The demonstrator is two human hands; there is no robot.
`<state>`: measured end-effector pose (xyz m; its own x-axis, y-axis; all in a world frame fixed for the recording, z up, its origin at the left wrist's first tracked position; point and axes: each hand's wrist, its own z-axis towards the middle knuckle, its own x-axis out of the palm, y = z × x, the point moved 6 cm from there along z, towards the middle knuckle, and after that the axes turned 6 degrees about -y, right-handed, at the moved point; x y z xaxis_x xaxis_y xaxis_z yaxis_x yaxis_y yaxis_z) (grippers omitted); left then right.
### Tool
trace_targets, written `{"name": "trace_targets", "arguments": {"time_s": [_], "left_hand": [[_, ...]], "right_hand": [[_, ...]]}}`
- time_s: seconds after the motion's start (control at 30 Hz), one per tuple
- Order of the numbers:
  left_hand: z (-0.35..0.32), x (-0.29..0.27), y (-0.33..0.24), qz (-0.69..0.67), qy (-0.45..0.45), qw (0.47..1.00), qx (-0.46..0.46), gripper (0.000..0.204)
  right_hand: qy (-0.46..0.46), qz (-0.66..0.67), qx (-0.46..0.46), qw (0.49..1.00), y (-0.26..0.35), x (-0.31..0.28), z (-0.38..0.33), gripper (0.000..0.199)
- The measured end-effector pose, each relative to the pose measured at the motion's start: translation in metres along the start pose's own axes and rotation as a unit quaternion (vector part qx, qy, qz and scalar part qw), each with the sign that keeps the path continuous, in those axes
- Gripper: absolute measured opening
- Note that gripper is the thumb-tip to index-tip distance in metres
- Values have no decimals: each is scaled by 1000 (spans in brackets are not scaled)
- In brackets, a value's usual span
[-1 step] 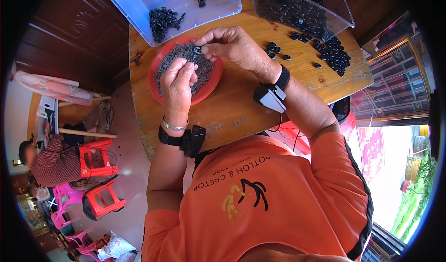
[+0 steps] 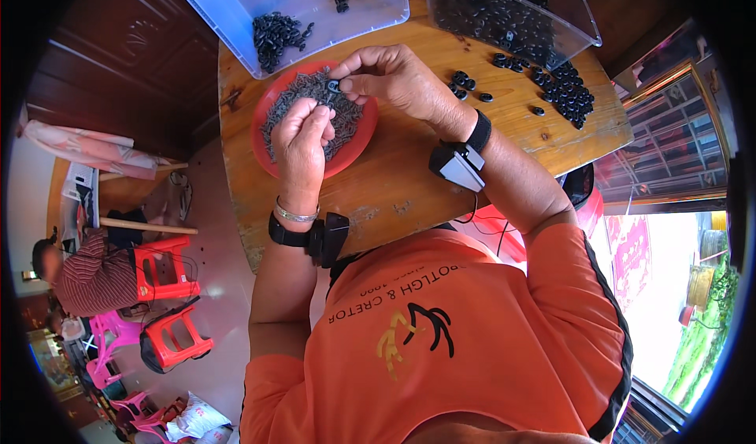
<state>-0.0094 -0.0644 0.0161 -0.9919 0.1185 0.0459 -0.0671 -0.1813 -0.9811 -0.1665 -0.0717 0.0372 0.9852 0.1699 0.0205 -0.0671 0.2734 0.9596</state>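
Note:
Over the red bowl (image 2: 352, 152) my two hands meet, fingertips close together. My right hand (image 2: 402, 81) is closed, pinching a small black rounded fitting (image 2: 334, 86) with an opening in it, between thumb and forefinger. Just below it, my left hand (image 2: 301, 133) is closed in a pinch on what looks like a small grey screw, mostly hidden by the fingers. Many thin grey screw-like pieces (image 2: 285, 105) fill the bowl. Loose black fittings (image 2: 568, 93) like the held one lie on the wooden table (image 2: 394, 196) to the right.
A clear bin (image 2: 354, 26) at the back left holds piles of small black pieces. Another clear bin (image 2: 504, 26), full of black fittings, is tilted at the back right. Red stools (image 2: 165, 267) and a seated person (image 2: 98, 274) are off to the left.

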Motion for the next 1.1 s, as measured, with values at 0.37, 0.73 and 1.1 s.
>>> {"name": "trace_targets", "arguments": {"time_s": [0.37, 0.73, 1.1], "left_hand": [[-1, 2, -3, 41, -5, 999, 21, 13], [-3, 3, 0, 31, -10, 999, 33, 16], [-4, 5, 4, -32, -19, 999, 13, 20]], "right_hand": [[5, -25, 17, 1000, -3, 5, -2, 19], [8, -22, 29, 999, -2, 14, -5, 15], [6, -28, -6, 1000, -4, 19, -8, 15]]}}
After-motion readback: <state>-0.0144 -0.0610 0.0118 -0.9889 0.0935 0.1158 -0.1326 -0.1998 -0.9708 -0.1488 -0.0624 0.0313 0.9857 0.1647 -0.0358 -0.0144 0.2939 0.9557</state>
